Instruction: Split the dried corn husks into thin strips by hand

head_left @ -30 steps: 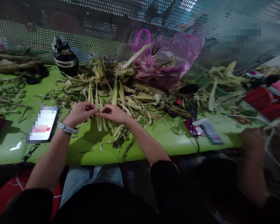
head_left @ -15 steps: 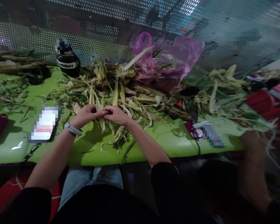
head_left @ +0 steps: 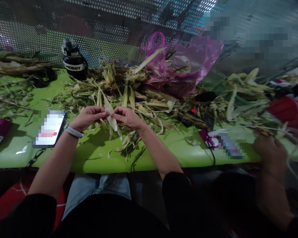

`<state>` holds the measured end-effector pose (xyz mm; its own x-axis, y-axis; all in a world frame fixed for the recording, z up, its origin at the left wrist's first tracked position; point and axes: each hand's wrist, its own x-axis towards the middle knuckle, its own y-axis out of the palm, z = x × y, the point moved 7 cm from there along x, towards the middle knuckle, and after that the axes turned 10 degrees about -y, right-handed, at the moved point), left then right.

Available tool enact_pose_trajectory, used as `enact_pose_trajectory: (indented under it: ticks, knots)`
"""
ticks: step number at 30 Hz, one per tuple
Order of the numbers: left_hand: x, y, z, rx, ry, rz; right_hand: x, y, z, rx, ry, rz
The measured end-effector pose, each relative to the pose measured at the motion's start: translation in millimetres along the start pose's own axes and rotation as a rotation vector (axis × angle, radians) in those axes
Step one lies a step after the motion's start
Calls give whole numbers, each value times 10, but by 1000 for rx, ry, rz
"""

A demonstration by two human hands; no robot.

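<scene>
My left hand (head_left: 89,115), with a white watch on its wrist, and my right hand (head_left: 127,117) are both pinched on a pale husk strip (head_left: 109,112). The strip slants up to the left between my fingertips and hangs down a little below them. Both hands hover over the green table (head_left: 94,155), just in front of a heap of dried husks and leaves (head_left: 129,92).
A phone (head_left: 49,128) lies left of my left wrist. A black bottle (head_left: 74,64) stands at the back left, and a pink plastic bag (head_left: 181,66) sits behind the heap. Another person's hand (head_left: 273,148) works with a white strand at the right. A perforated metal screen backs the table.
My hands have risen a little and drawn slightly apart, and the husk strip between them now stands more spread and upright. The other person's hand at the right has shifted.
</scene>
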<state>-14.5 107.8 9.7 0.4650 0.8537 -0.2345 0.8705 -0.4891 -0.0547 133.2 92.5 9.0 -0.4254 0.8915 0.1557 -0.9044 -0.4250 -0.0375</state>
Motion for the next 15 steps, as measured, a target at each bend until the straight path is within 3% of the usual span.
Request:
enact_pose_trajectory:
  ticks: [5,9,15]
  knots:
    - [0,-65,-39,-38,100,-147,-22,77,-38,21,43,82]
    - [5,11,-58,-44,145,-121,-36,142,-82,33,47,127]
    - [25,-198,-77,-234,200,-356,-56,122,-62,29,76,91]
